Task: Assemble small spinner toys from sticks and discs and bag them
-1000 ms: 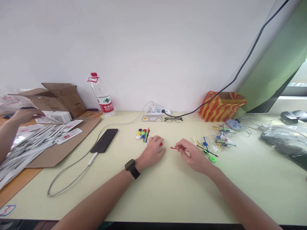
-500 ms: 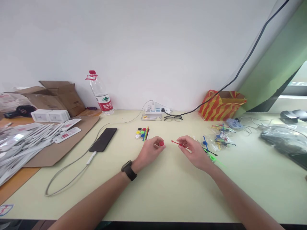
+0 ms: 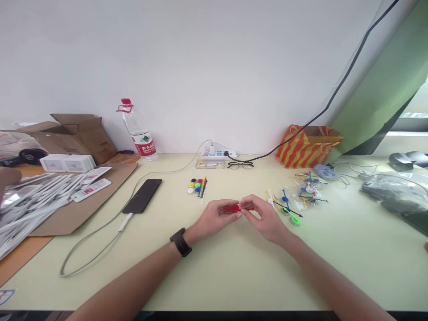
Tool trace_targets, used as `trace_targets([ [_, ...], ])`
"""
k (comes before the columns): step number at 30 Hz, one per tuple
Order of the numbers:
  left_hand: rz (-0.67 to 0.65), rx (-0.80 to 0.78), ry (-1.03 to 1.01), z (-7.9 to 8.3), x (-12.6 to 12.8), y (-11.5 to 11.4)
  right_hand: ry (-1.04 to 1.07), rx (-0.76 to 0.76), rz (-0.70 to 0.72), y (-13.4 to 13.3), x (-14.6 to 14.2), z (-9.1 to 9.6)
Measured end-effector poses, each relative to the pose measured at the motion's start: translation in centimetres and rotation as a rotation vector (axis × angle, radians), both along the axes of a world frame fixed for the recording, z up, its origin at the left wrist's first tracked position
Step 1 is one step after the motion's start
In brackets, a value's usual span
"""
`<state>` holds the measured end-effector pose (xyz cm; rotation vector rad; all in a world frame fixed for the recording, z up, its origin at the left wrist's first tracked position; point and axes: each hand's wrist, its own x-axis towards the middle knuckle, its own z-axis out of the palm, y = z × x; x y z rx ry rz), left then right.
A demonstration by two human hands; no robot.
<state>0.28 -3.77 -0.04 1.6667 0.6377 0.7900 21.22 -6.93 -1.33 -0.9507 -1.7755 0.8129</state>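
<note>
Above the table's middle, the fingertips of both hands meet. My left hand (image 3: 212, 219) is closed on a small round red disc (image 3: 236, 207). My right hand (image 3: 264, 219) pinches a thin red arrow-shaped pointer (image 3: 228, 211) that lies across the disc; the fingers partly cover both pieces, and whether they are joined I cannot tell. Behind my left hand are several coloured discs (image 3: 198, 185) beside a bundle of coloured pointers (image 3: 202, 189). Just right of my right hand lie disc-and-arrow spinners, among them a blue one (image 3: 286, 200) and a green one (image 3: 295, 220).
A phone (image 3: 142, 196) on a cable lies left, near cardboard with white strips (image 3: 50, 196). Along the wall stand a bottle (image 3: 143, 140), power strip (image 3: 217, 154), glasses (image 3: 240, 165) and striped bag (image 3: 301, 149). Bagged spinners (image 3: 309, 191) lie right. Part of a person's hand (image 3: 8, 178) shows far left.
My two hands have come together. The red pointer has moved left to the red disc, where before there was a gap between them. Someone's hand has appeared at the left edge.
</note>
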Motion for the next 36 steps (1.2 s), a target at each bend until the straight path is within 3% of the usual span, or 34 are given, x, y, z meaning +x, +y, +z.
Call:
trace_targets([
  [6,0.009,0.057,0.015,-0.5,0.2,0.0,-0.100,0.061,-0.006,-0.2,-0.2,-0.2],
  [15,0.108,0.135,0.098,-1.1,-0.2,0.5,-0.179,0.088,-0.147,-0.1,0.2,0.1],
  [27,0.093,0.182,0.118,-1.3,-0.2,0.7,-0.196,0.108,-0.110,0.0,0.3,0.0],
  [36,0.093,0.198,0.097,-0.6,-0.3,0.6,-0.179,0.113,-0.107,-0.1,0.2,0.5],
])
